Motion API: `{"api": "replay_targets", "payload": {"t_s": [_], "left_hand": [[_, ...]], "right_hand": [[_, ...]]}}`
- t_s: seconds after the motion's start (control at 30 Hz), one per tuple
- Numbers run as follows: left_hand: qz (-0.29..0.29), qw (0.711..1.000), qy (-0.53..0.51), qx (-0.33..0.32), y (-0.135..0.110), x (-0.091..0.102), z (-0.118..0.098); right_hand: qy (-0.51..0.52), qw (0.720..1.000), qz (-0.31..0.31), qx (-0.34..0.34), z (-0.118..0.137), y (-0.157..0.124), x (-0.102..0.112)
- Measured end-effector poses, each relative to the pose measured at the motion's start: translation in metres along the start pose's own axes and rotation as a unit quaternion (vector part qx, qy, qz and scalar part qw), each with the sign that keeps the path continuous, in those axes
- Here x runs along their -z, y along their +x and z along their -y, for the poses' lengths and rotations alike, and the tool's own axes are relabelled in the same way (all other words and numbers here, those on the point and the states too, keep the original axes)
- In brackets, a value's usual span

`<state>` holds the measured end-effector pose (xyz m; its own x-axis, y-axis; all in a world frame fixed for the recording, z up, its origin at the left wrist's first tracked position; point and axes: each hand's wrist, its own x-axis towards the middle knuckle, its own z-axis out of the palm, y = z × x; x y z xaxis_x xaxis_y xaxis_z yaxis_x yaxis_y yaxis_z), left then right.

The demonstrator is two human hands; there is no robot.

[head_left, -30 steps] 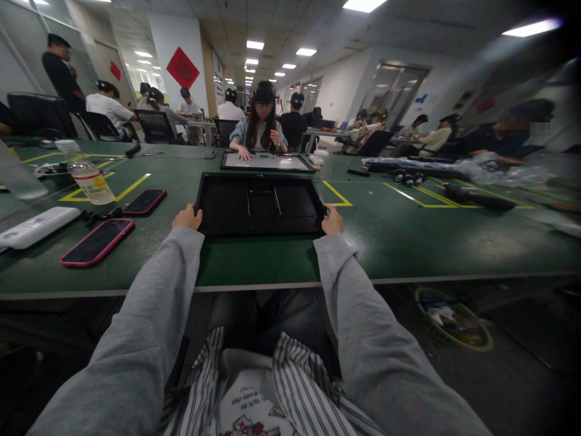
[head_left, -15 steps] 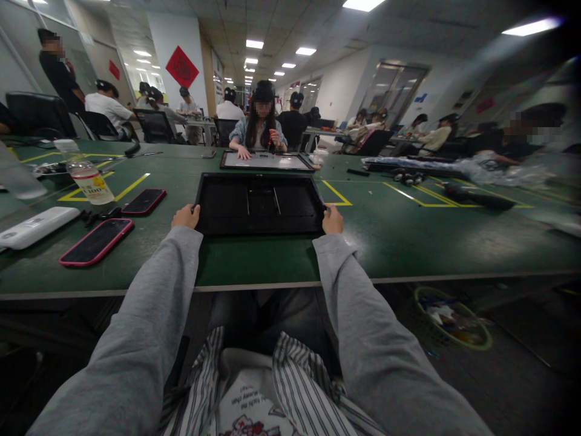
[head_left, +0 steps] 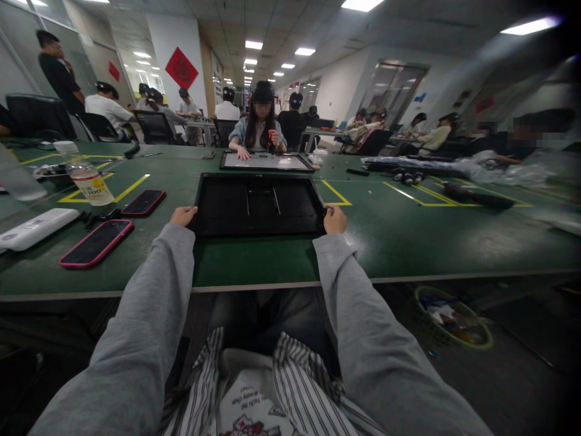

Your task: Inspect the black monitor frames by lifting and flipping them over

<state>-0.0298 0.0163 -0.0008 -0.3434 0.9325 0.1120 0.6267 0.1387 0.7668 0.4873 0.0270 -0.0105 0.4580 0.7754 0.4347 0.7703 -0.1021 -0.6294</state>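
Note:
A shallow black rectangular shell that looks like a monitor back cover (head_left: 218,203) lies on the green table in front of me, its inner side up, with two thin upright metallic strips near its middle. At its left edge is my left hand (head_left: 182,215), thumb against the rim and the other fingers mostly hidden. My right hand (head_left: 334,219) is closed on the right edge, thumb at the rim. Straight beyond the shell, a flat grey-white panel with a dark border (head_left: 290,161) lies before a co-worker.
On the left are a bottle (head_left: 93,184), two red-edged phones (head_left: 97,243) and a white device (head_left: 39,229). Plastic-wrapped parts (head_left: 408,165) and a dark tool (head_left: 476,197) lie to the right. A waste basket (head_left: 454,318) stands on the floor. The co-worker's hand (head_left: 244,153) rests on the far panel.
My left hand has shifted slightly left and outward, its thumb no longer raised over the rim. My right hand has moved very little; the shell looks nearly unmoved.

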Motion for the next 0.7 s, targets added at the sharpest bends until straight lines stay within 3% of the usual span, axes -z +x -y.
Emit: {"api": "replay_targets", "payload": {"t_s": [0.17, 0.37, 0.53, 0.7], "left_hand": [[0.081, 0.993, -0.085, 0.004, -0.004, 0.005, -0.001], [0.097, 0.987, -0.123, -0.023, -0.006, -0.006, -0.005], [0.1, 0.983, -0.149, -0.038, -0.002, -0.049, -0.028], [0.125, 0.972, -0.193, -0.047, -0.033, -0.109, -0.083]], "right_hand": [[-0.006, 0.999, -0.043, -0.006, 0.003, 0.0, 0.001], [-0.013, 0.998, -0.067, -0.003, 0.008, -0.003, 0.001], [-0.005, 0.996, -0.063, 0.06, 0.013, -0.003, -0.001], [0.003, 0.988, -0.007, 0.151, 0.014, -0.003, -0.012]]}}
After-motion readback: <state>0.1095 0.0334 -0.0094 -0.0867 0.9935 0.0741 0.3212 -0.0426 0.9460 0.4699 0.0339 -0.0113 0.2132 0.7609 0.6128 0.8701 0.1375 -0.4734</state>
